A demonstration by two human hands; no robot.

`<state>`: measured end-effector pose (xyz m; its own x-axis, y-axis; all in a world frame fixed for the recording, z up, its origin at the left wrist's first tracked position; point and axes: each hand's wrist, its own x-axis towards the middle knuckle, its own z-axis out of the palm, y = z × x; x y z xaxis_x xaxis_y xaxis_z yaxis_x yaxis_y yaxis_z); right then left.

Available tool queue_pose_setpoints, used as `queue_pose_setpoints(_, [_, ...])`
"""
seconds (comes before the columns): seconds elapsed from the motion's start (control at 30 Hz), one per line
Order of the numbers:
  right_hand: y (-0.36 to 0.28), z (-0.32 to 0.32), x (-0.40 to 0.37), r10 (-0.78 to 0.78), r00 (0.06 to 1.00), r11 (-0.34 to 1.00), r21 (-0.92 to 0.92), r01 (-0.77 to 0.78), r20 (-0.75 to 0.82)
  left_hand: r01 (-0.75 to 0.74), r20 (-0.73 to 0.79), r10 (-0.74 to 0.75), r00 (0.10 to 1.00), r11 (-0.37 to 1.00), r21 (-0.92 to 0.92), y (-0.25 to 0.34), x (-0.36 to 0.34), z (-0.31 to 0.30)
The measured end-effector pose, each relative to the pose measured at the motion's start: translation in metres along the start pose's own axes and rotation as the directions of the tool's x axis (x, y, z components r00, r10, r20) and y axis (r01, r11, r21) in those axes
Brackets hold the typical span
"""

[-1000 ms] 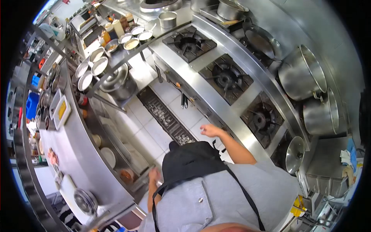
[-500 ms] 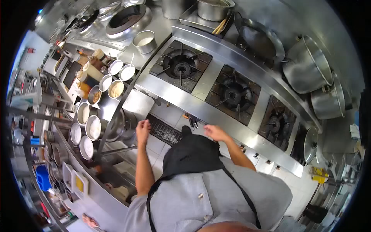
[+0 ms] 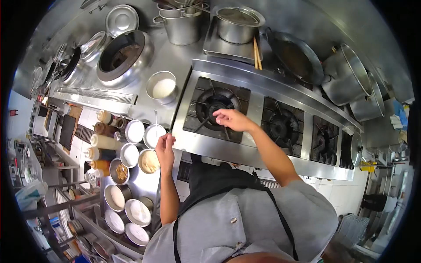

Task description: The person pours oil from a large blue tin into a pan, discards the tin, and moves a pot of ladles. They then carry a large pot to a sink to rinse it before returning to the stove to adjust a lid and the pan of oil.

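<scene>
The right hand [image 3: 230, 119] is above the left burner [image 3: 218, 104] of the steel stove [image 3: 197, 145]. Its fingers are loosely bent and partly open, and I see nothing held in them. From this angle I cannot tell if they touch the grate.

The left hand [image 3: 165, 149] is further to the left and a little nearer, beside the left end of the stove. Its fingers are bent toward the thumb; I cannot tell how far they are closed or if they hold something small. In the view this hand overlaps the near right edge of a round metal bowl [image 3: 154, 126] with white contents, in which a spoon [image 3: 156, 116] stands. A round container [image 3: 140, 160] with pale yellow contents is just to the left of the hand, on the near side.

On the far side, a small metal pot [image 3: 170, 99] with white contents stands on the steel tabletop [image 3: 175, 61], left of the burner. Further left and near is a row of squeeze bottles [image 3: 105, 143]. Behind the stove, two wooden chopsticks [image 3: 257, 55] lie at the right side of a tray [image 3: 219, 51].
</scene>
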<state>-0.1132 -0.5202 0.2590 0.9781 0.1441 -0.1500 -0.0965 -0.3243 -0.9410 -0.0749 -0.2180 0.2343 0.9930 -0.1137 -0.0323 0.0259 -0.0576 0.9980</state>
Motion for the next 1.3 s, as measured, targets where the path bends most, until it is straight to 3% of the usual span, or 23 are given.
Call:
queue_pose_setpoints(0.07, [-0.022,-0.007,0.045,-0.02,1.0,0.997,-0.074,0.021,0.007,-0.107,0.051,0.106,0.993,0.994,0.016,0.015,0.048,-0.012])
queue_pose_setpoints(0.23, [-0.065,-0.02,0.161,-0.012,1.0,1.0,-0.029,0.012,0.011,-0.13,0.009,0.131,0.991,0.99,-0.05,0.039,0.152,-0.024])
queue_pose_setpoints(0.37, [-0.102,-0.045,0.232,0.042,0.999,0.998,-0.04,-0.043,-0.033,-0.19,0.086,0.194,0.977,0.98,-0.054,0.06,0.238,-0.014])
queue_pose_setpoints(0.53, [-0.126,-0.094,0.304,0.048,0.969,0.988,-0.132,-0.082,-0.244,-0.169,0.12,0.195,0.973,0.966,-0.197,0.103,0.342,0.022])
queue_pose_setpoints(0.6, [-0.138,-0.112,0.332,0.102,0.899,0.986,-0.078,-0.149,-0.427,-0.168,0.182,0.187,0.965,0.979,-0.114,0.095,0.394,0.042])
queue_pose_setpoints(0.63, [-0.129,-0.129,0.356,0.075,0.851,0.967,-0.169,-0.189,-0.52,-0.173,0.183,0.193,0.964,0.977,-0.123,0.091,0.418,0.053])
queue_pose_setpoints(0.7, [-0.124,-0.147,0.387,0.038,0.793,0.937,-0.254,-0.239,-0.608,-0.184,0.097,0.171,0.98,0.972,0.144,0.08,0.464,0.075])
queue_pose_setpoints(0.73, [-0.129,-0.151,0.4,0.026,0.727,0.913,-0.28,-0.297,-0.686,-0.185,0.098,0.172,0.98,0.973,0.139,0.076,0.485,0.088])
queue_pose_setpoints(0.77, [-0.129,-0.152,0.41,0.015,0.657,0.887,-0.293,-0.357,-0.754,-0.254,0.001,0.263,0.965,0.93,0.266,0.072,0.502,0.098])
queue_pose_setpoints(0.8, [-0.128,-0.152,0.419,0.02,0.663,0.885,-0.296,-0.36,-0.748,-0.296,-0.089,0.356,0.93,0.87,0.394,0.065,0.515,0.106])
queue_pose_setpoints(0.83, [-0.133,-0.16,0.432,0.015,0.587,0.855,-0.294,-0.427,-0.809,-0.298,-0.103,0.362,0.926,0.873,0.386,0.068,0.53,0.115])
queue_pose_setpoints(0.9, [-0.103,-0.193,0.464,-0.011,0.519,0.84,-0.29,-0.459,-0.855,-0.104,-0.231,0.222,0.947,0.894,0.436,0.07,0.549,0.134])
queue_pose_setpoints(0.93, [-0.088,-0.21,0.481,-0.024,0.483,0.833,-0.285,-0.475,-0.875,-0.107,-0.227,0.222,0.948,0.896,0.432,0.075,0.559,0.138])
queue_pose_setpoints(1.03, [-0.074,-0.231,0.492,0.013,0.607,0.775,-0.375,-0.509,-0.795,0.143,-0.156,-0.151,0.976,0.988,-0.065,0.068,0.615,0.151])
queue_pose_setpoints(1.07, [-0.065,-0.235,0.502,-0.042,0.509,0.754,-0.361,-0.548,-0.86,0.147,-0.16,-0.157,0.975,0.987,-0.07,0.063,0.627,0.154])
queue_pose_setpoints(1.1, [-0.058,-0.238,0.511,-0.101,0.401,0.739,-0.339,-0.583,-0.91,0.205,-0.036,-0.235,0.971,0.905,-0.373,0.061,0.635,0.155])
queue_pose_setpoints(1.13, [-0.056,-0.238,0.511,-0.124,0.343,0.73,-0.32,-0.604,-0.931,0.277,0.11,-0.269,0.957,0.73,-0.625,0.058,0.64,0.158])
queue_pose_setpoints(1.17, [-0.061,-0.233,0.508,-0.148,0.284,0.722,-0.299,-0.623,-0.947,0.285,0.114,-0.276,0.954,0.731,-0.62,0.06,0.638,0.16])
queue_pose_setpoints(1.23, [-0.085,-0.219,0.479,0.008,0.541,0.881,-0.249,-0.401,-0.841,0.192,0.027,-0.271,0.962,0.605,-0.773,0.063,0.631,0.163])
queue_pose_setpoints(1.27, [-0.107,-0.208,0.462,0.055,0.658,0.942,-0.179,-0.283,-0.751,0.198,0.031,-0.273,0.962,0.615,-0.763,0.064,0.629,0.165])
queue_pose_setpoints(1.3, [-0.126,-0.2,0.444,0.076,0.764,0.98,-0.091,-0.174,-0.641,0.156,-0.065,-0.324,0.944,0.612,-0.775,0.064,0.623,0.167])
